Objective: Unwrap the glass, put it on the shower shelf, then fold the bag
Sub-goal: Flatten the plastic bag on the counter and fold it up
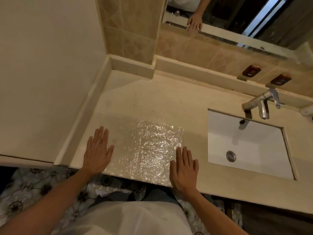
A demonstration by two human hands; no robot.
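A clear bubble-wrap bag (144, 148) lies spread flat on the beige vanity counter (152, 99), its near edge at the counter's front edge. My left hand (98, 150) rests palm down with fingers extended on the bag's left side. My right hand (184, 167) lies flat, fingers extended, on the bag's right edge. Neither hand grips anything. No glass and no shower shelf are in view.
A white sink basin (245, 146) is set into the counter to the right, with a chrome faucet (260, 102) behind it. Two brown soap holders (250, 72) hang on the tiled wall. A mirror (237, 19) sits above. A wall closes the left side.
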